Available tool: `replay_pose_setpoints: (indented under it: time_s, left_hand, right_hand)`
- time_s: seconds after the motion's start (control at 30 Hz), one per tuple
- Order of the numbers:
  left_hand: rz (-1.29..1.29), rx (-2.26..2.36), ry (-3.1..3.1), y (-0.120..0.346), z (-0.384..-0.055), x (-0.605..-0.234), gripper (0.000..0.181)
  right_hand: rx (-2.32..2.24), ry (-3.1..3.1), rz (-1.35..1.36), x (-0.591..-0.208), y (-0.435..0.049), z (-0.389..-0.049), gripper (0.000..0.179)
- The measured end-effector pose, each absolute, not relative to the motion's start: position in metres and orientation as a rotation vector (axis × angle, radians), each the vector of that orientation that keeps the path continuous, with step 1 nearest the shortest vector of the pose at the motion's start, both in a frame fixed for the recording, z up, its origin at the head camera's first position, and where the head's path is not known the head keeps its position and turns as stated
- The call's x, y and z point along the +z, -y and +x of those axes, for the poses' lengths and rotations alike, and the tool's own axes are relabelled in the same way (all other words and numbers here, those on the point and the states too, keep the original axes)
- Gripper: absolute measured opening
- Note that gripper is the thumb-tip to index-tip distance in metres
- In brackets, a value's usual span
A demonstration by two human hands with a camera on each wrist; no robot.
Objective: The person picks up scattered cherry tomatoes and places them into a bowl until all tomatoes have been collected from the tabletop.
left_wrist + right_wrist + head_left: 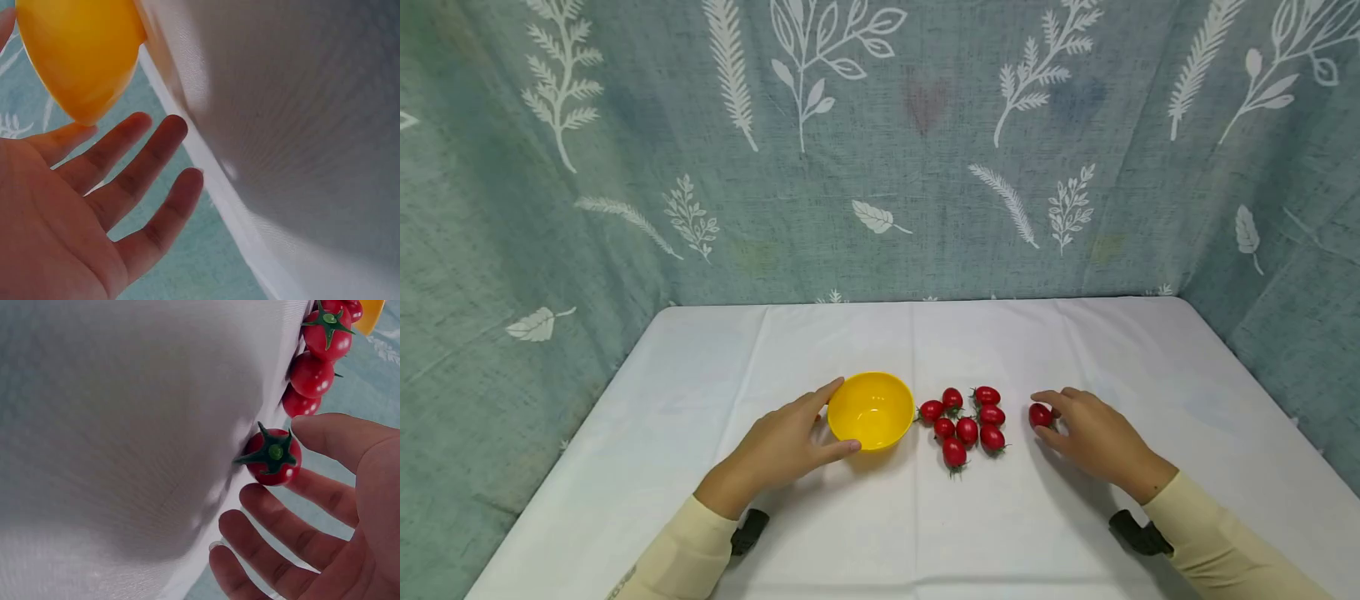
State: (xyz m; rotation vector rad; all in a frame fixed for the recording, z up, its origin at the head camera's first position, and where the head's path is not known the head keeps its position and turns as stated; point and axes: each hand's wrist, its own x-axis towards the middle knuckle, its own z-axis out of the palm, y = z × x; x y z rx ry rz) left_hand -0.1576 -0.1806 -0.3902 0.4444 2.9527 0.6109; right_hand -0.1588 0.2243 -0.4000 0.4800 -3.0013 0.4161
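Observation:
A yellow bowl [871, 412] stands on the white cloth, its inside bare. My left hand [778, 450] is spread around its left side, index fingertip at the far rim and thumb at the near rim. In the left wrist view the fingers [134, 156] are nearly straight beside the bowl [81, 56]. On the right, a red cherry tomato [1041, 416] with a green star-shaped calyx lies between the thumb and index finger of my right hand [1093, 437]. The right wrist view shows this tomato [273, 457] low at the cloth, the other fingers [287, 531] spread below it.
Several more cherry tomatoes [967, 431] lie clustered between the bowl and my right hand. The white cloth [1000, 533] covers the table and shows fold lines. A grey-green curtain with white leaf prints [880, 183] hangs behind and along both sides.

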Motion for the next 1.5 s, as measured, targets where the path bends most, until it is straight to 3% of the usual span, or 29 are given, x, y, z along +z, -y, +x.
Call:
replay_pose_setpoints:
  time_s: [0.83, 1.5]
  left_hand:
    - [0.488, 0.526, -2.974, 0.184, -0.158, -0.396, 0.098]
    - [0.497, 0.537, -2.950, 0.184, -0.160, -0.397, 0.096]
  right_hand:
    - [0.425, 3.056, 0.468, -0.402, -0.222, -0.164, 0.041]
    - [0.412, 2.880, 0.625, -0.394, -0.206, -0.155, 0.043]
